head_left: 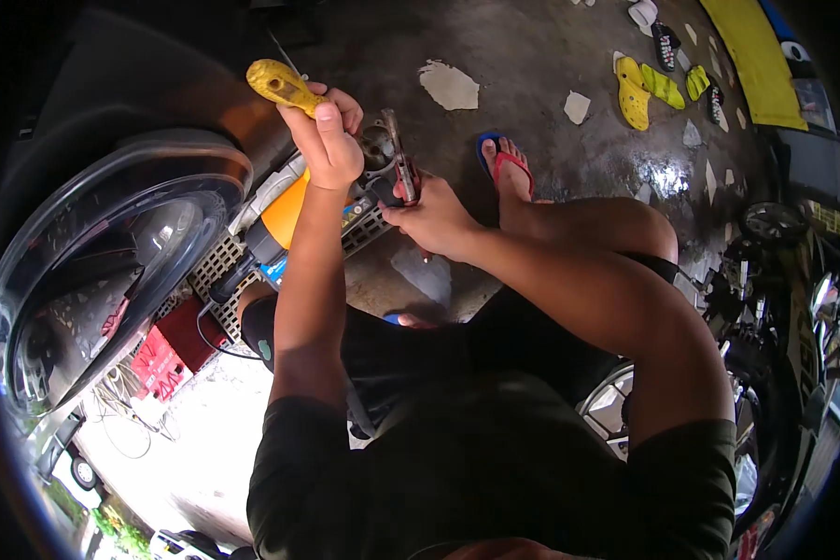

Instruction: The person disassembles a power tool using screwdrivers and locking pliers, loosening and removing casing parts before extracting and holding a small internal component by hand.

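Observation:
My left hand [331,145] is raised with its fingers closed round a yellow-handled tool [275,82]. The handle is worn and has a hole near its end; I cannot make out its working part. To the right and a little lower, my right hand [436,217] grips a narrow, rusty metal tool with reddish parts [403,163], which points upward. Between and below the hands lies an orange and black power tool [285,213], partly hidden by my left forearm. It rests on a light plastic crate [217,257] with a grid of holes.
A large clear curved plastic piece [112,177] stands at left, near a red box [173,350]. Flip-flops [515,168] are on my feet. Yellow clogs [633,93] and pale flakes lie on the dark floor [532,56]. A motorcycle [765,364] stands at right.

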Action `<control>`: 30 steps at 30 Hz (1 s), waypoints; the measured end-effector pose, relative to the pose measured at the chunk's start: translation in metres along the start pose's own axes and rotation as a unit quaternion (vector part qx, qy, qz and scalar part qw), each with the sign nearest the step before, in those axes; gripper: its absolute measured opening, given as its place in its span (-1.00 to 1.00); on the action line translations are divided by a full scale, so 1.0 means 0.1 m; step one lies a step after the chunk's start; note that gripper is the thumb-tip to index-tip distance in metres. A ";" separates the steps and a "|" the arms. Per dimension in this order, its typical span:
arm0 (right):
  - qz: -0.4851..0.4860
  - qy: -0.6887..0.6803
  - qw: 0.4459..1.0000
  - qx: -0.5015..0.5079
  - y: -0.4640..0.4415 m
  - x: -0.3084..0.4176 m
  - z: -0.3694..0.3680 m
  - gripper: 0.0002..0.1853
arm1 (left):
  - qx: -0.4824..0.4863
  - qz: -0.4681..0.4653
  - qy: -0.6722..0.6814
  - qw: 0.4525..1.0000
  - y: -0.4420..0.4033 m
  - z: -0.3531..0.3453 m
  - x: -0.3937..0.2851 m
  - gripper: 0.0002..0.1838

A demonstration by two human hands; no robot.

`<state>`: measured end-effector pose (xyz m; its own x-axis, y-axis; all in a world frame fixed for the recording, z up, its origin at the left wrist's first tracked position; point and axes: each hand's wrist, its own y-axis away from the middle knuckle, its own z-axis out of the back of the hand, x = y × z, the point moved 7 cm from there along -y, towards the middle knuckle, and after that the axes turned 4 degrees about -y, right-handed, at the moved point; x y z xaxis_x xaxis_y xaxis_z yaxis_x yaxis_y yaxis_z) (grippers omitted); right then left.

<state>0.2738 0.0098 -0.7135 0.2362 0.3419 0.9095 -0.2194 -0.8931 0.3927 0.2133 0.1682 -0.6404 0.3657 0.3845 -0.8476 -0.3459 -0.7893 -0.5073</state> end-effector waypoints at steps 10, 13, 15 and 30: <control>-0.139 0.007 0.990 -0.017 0.17 0.37 -0.03 -0.65 | 0.027 0.031 -0.027 0.999 -0.04 -0.02 0.04 -0.63; -0.141 0.023 0.990 -0.013 0.16 0.38 -0.02 -0.66 | 0.028 0.038 -0.021 0.999 -0.03 -0.01 0.05 -0.63; -0.136 0.044 0.990 -0.016 0.15 0.37 -0.02 -0.66 | 0.030 0.032 -0.016 0.999 -0.03 -0.02 0.05 -0.63; -0.127 0.020 0.992 -0.008 0.14 0.30 -0.01 -0.71 | 0.029 0.041 -0.026 0.998 0.00 -0.02 0.07 -0.64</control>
<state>0.2766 0.0081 -0.6809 0.2482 0.5666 0.7857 -0.1724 -0.7723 0.6114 0.2177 0.1697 -0.6455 0.2900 0.3459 -0.8923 -0.4228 -0.7902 -0.4437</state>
